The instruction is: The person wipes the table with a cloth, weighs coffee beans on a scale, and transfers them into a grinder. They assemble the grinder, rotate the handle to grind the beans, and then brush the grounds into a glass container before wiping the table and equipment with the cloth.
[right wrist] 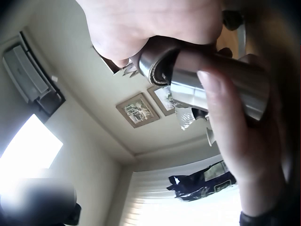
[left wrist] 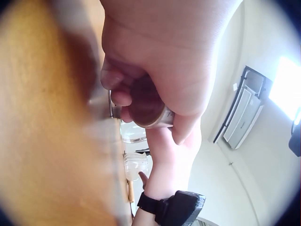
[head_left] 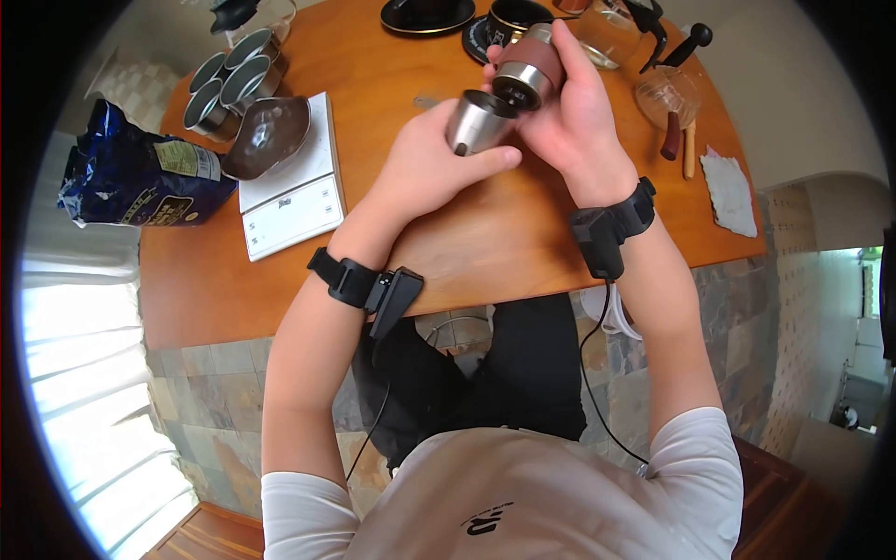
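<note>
My left hand (head_left: 425,154) grips a silver metal catch cup (head_left: 478,129), fingers wrapped round its side and the thumb along its near edge. In my right hand (head_left: 583,121) is the body of a hand coffee grinder (head_left: 532,67), steel with a brownish-red band, tilted with its open lower end over the cup's mouth. The right wrist view shows the cup (right wrist: 193,92) lying close against the grinder's rim (right wrist: 153,70). In the left wrist view, the left hand (left wrist: 160,52) covers most of what it holds.
At the left stand a dark blue bag (head_left: 140,182), a white scale (head_left: 294,219) bearing a dark bowl (head_left: 271,138), and several metal cups (head_left: 250,82). Toward the back are a black saucer (head_left: 427,15) and a glass pot (head_left: 607,37). A glass vessel (head_left: 665,93) and a whitish cloth (head_left: 728,194) lie right.
</note>
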The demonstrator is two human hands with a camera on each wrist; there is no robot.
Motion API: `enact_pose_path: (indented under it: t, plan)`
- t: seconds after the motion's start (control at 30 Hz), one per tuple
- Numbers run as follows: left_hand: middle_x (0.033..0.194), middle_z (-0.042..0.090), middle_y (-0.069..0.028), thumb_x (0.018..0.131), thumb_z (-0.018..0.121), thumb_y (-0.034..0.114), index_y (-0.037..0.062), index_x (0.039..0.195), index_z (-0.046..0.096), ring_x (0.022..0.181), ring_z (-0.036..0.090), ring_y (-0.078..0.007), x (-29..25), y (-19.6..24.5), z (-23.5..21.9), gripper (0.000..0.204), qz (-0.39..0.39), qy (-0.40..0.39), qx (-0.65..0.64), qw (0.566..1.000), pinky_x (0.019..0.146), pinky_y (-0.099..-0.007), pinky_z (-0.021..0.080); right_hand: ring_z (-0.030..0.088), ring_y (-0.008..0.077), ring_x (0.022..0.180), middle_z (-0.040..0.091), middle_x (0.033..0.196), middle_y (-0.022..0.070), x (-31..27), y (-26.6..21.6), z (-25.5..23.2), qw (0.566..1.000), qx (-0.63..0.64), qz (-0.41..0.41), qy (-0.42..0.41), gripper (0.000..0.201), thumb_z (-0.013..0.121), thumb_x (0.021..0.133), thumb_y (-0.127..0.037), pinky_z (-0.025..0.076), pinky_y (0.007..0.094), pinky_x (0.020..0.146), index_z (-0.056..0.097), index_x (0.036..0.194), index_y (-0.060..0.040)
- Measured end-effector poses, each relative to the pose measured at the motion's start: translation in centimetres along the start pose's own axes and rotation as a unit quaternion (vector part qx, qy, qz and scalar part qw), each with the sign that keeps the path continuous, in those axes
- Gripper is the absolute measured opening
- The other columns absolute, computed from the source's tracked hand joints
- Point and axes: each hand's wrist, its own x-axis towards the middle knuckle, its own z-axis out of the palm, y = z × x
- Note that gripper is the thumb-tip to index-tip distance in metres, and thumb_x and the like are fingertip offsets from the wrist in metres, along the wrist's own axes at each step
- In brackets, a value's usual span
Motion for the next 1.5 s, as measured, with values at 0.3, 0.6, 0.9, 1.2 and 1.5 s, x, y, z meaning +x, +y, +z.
enact_pose_path:
  t: [0.3, 0.6, 0.9, 1.2, 1.5]
  plan:
    - [0.096, 0.066, -0.0047, 0.076, 0.085, 0.034, 0.0022, 0.111, 0.060, 0.083, 0.061, -0.0123, -0.3, -0.1, -3.0, 0.053, 0.146, 0.276, -0.079, 0.947, 0.076, -0.0278, 0.051, 0.066, 0.0179, 0.084, 0.067, 0.094, 0.0099, 2.1, -0.8, 0.7, 0.973, -0.228, 0.028, -0.033, 0.035, 0.055, 0.090, -0.031, 0.055, 0.0375, 0.073, 0.060, 0.108, -0.0018]
    - [0.098, 0.066, -0.0061, 0.083, 0.078, 0.041, 0.0016, 0.109, 0.060, 0.087, 0.060, -0.0140, -0.6, -0.9, -4.0, 0.050, 0.200, 0.321, -0.085, 0.922, 0.080, -0.0294, 0.050, 0.070, 0.0308, 0.088, 0.072, 0.090, 0.0201, 9.5, 4.2, 5.3, 0.564, -0.799, -0.046, -0.203, 0.047, 0.069, 0.076, -0.046, 0.054, 0.0360, 0.078, 0.076, 0.089, -0.0018]
    - [0.096, 0.065, -0.0069, 0.087, 0.073, 0.043, 0.0016, 0.109, 0.061, 0.084, 0.060, -0.0130, -0.2, -1.1, -4.7, 0.048, 0.199, 0.339, -0.049, 0.918, 0.074, -0.0278, 0.050, 0.068, 0.0371, 0.095, 0.070, 0.101, 0.0227, 10.3, 6.7, 5.6, 0.536, -0.784, -0.100, -0.297, 0.043, 0.063, 0.081, -0.038, 0.053, 0.0399, 0.085, 0.073, 0.104, -0.0032]
    - [0.090, 0.071, -0.0096, 0.084, 0.074, 0.050, 0.0032, 0.103, 0.061, 0.083, 0.068, -0.0196, 0.0, -1.3, -4.7, 0.051, 0.191, 0.381, -0.030, 0.904, 0.076, -0.0332, 0.053, 0.068, 0.0362, 0.097, 0.071, 0.097, 0.0217, 1.4, -0.9, 6.7, 0.608, -0.788, -0.095, -0.017, 0.066, 0.057, 0.088, -0.058, 0.053, 0.0396, 0.084, 0.068, 0.105, 0.0048]
    - [0.082, 0.068, -0.0070, 0.093, 0.070, 0.029, 0.0024, 0.105, 0.055, 0.073, 0.068, -0.0135, 0.4, -1.2, -3.3, 0.032, 0.217, 0.312, -0.087, 0.921, 0.066, -0.0263, 0.053, 0.056, 0.0067, 0.068, 0.062, 0.077, -0.0006, -11.8, -13.1, -8.6, 0.799, -0.557, -0.123, 0.188, 0.030, 0.065, 0.095, -0.031, 0.042, 0.0222, 0.058, 0.066, 0.102, -0.0013]
